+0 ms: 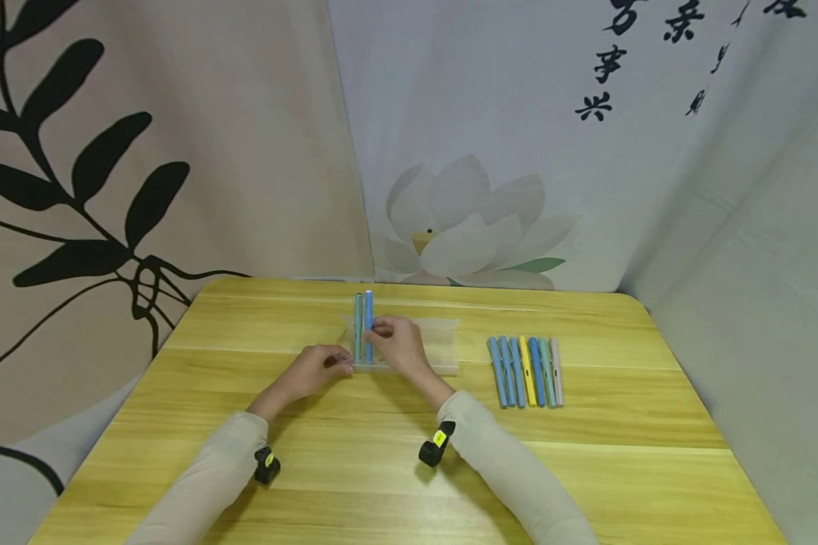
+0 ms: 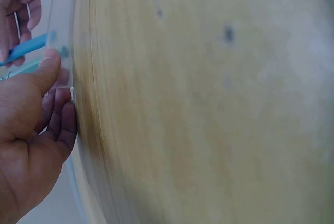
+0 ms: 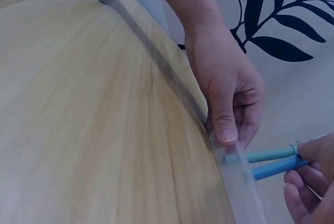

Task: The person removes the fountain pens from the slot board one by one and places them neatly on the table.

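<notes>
A clear plastic pen case point(image 1: 443, 344) lies on the table, its near edge towards me. My left hand point(image 1: 313, 369) pinches the left corner of that edge, thumb on one face and curled fingers behind, as the left wrist view shows. A green pen point(image 1: 357, 329) stands in the case at its left end. Just right of it is a blue pen point(image 1: 368, 304), which my right hand point(image 1: 398, 344) grips between thumb and fingers. In the right wrist view the ends of the green pen point(image 3: 266, 155) and blue pen point(image 3: 276, 168) meet the case's translucent strip point(image 3: 237, 182).
To the right, several capped pens lie side by side in a row: blue ones point(image 1: 507, 371), a yellow one point(image 1: 528, 371), a green one point(image 1: 547, 372) and a greyish one point(image 1: 557, 372). The wooden table point(image 1: 354, 469) ends at printed curtains point(image 1: 279, 151) behind.
</notes>
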`<state>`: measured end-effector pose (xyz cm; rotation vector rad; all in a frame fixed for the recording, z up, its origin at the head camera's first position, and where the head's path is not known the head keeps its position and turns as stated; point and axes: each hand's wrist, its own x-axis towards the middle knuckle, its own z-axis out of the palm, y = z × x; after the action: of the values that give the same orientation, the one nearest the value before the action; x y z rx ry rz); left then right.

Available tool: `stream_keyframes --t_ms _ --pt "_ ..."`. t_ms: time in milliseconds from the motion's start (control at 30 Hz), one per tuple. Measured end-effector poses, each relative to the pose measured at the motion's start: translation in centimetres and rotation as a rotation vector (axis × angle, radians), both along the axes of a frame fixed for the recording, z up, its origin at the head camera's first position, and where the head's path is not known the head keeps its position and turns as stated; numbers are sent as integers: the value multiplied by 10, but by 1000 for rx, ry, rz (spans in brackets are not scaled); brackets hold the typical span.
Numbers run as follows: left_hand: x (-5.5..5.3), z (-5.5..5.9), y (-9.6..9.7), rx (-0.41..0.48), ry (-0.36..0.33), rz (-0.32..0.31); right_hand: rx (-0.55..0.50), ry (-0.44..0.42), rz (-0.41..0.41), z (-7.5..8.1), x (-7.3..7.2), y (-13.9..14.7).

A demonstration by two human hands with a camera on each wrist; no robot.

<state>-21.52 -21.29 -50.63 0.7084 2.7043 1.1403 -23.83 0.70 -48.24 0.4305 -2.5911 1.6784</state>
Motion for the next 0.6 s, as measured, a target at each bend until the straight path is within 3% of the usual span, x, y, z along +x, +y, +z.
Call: stream_keyframes --t_ms 333,600 --pt "-1 -2 -1 -7 5 -2 -53 10 -16 8 6 10" --pt "-1 -2 0 -8 2 5 -31 28 -38 17 12 25"
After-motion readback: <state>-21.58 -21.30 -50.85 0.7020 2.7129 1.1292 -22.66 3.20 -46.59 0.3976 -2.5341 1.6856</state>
